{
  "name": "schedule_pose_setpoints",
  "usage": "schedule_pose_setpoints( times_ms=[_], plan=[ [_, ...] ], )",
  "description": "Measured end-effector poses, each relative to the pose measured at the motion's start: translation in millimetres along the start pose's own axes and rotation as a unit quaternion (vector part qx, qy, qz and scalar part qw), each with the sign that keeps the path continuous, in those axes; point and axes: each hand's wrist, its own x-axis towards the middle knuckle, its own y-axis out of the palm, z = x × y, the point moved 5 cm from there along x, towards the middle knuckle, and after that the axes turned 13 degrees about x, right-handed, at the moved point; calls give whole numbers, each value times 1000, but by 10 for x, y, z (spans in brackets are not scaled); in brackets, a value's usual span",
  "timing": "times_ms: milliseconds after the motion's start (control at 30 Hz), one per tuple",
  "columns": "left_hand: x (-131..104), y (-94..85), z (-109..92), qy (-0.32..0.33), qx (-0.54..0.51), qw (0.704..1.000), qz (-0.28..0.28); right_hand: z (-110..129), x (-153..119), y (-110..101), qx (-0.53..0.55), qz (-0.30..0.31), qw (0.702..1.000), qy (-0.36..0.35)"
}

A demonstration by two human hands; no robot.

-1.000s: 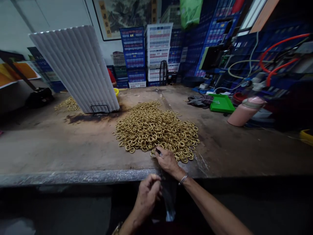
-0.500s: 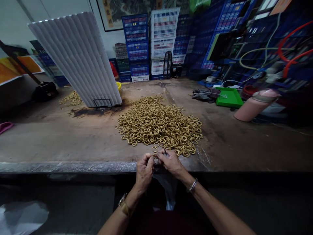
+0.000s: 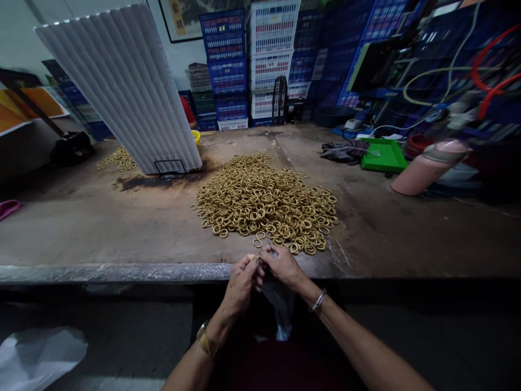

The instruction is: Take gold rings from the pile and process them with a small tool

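A wide pile of brass-coloured rings [image 3: 268, 201] lies on the brown table [image 3: 101, 233]. Just in front of it, at the table's front edge, my left hand [image 3: 243, 279] and my right hand [image 3: 281, 265] meet at their fingertips. Both are closed in a pinch around something small, which the fingers mostly hide. Two loose rings [image 3: 258, 243] lie right beyond my fingertips. Below my hands hangs a pale plastic bag [image 3: 280, 309].
A tall white corrugated panel [image 3: 126, 92] leans in a wire stand at the back left, beside a smaller ring pile [image 3: 118, 159]. At the right are a green tray [image 3: 383, 155], a dark cloth [image 3: 341, 152] and a pink bottle [image 3: 427, 169]. Stacked crates [image 3: 226, 65] stand behind.
The camera view has shifted slightly, so the table sits a little higher in the picture. My left fingers have turned a little, and both hands remain together at the edge.
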Motion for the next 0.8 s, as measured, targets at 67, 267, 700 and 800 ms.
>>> schedule_pose_setpoints(
  times_ms=[67,267,700,800],
  plan=[
    [-9,-4,6,-2,-31,1000,3,-21,1,9,18,9,1000,6],
    [-33,-21,-2,2,-73,997,-3,-39,4,-31,4,-21,1000,-6],
    [-49,-104,-165,119,88,987,-56,114,-153,126,-274,105,948,-122],
    [-103,-112,-172,123,92,986,-57,91,-116,110,-306,123,938,-106]
  ],
)
